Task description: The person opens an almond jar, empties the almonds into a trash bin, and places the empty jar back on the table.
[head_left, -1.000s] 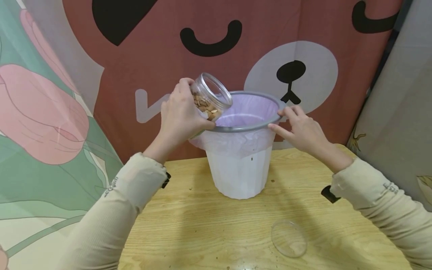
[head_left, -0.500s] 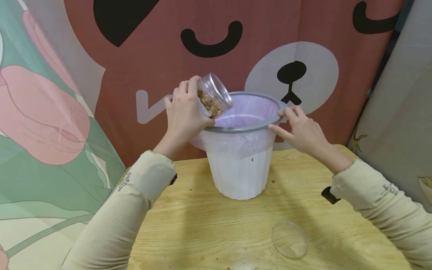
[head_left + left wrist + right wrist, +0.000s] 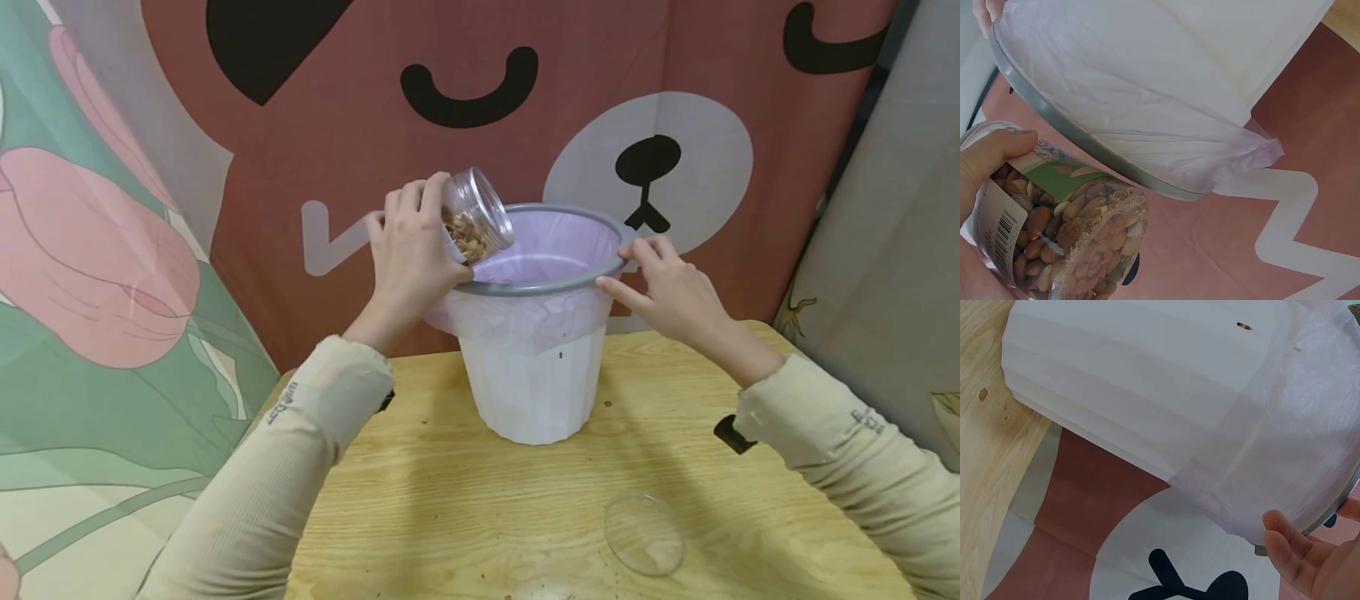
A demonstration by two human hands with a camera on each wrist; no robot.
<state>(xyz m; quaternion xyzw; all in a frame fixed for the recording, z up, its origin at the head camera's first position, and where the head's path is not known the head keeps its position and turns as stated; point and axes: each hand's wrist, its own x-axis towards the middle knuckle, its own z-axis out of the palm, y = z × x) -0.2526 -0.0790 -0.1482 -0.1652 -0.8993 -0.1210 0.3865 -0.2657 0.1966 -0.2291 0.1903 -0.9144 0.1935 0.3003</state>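
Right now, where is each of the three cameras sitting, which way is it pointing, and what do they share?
Head: worn up high, looking forward and down at the table; shows both sleeves, the left hand tilting the jar over the bin, the right hand on its grey rim, and a clear lid.
Left wrist: beneath the jar, looking up along the bin's rim; a thumb shows.
Right wrist: low beside the bin wall, looking up; fingertips show.
Shared: all three see the bin and its purple liner.
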